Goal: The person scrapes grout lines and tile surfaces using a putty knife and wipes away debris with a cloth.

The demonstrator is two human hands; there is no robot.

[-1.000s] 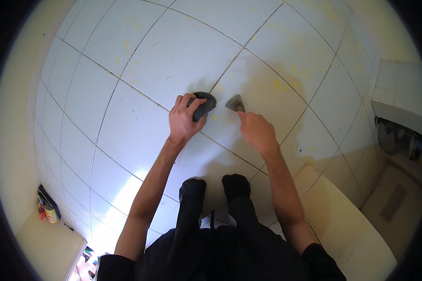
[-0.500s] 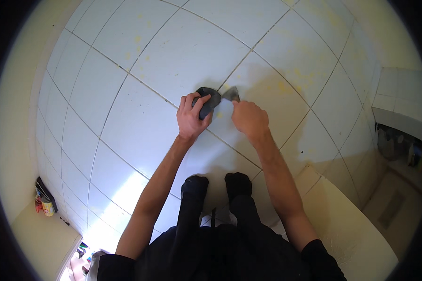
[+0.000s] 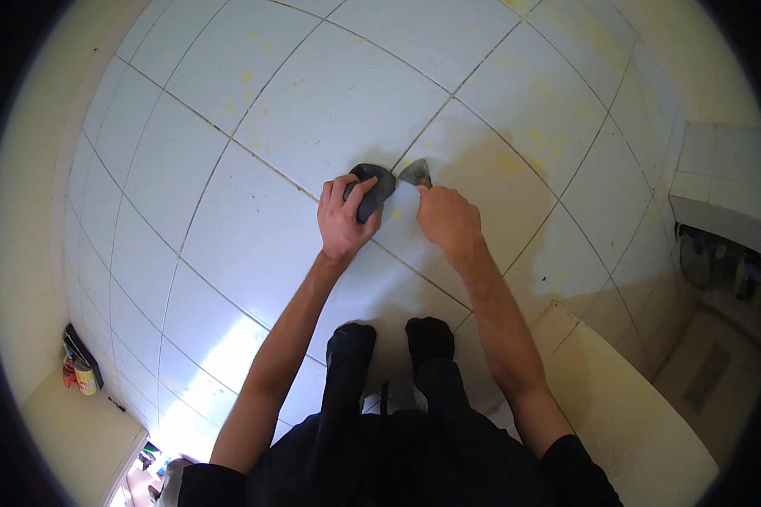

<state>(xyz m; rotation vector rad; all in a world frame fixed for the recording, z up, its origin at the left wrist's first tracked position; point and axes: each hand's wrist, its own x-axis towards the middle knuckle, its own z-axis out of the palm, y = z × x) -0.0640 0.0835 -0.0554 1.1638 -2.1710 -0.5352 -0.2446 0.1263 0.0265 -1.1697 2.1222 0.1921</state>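
A round dark grey container, like a shallow bowl or cup (image 3: 376, 193), is gripped by my left hand (image 3: 342, 221), its fingers over the rim and the thumb along the near side. Just right of it, my right hand (image 3: 450, 218) is closed around the handle of a scraper (image 3: 416, 173) with a flared metal blade. The blade rests at or just above the white tiled floor (image 3: 313, 110), close to the grey container. Small yellow spots (image 3: 396, 215) mark the tiles beside both hands. My palms hide most of the scraper's handle.
More yellow stains (image 3: 511, 160) spread over the tiles at the upper right. My feet in dark socks (image 3: 431, 338) stand below the hands. A pale panel (image 3: 626, 397) lies at lower right. Bottles (image 3: 84, 378) stand by the left wall; a white ledge (image 3: 714, 211) juts out at right.
Both hands keep their grips and stay nearly in place. The grey container sits slightly lower in the picture, and the scraper has shifted only a little.
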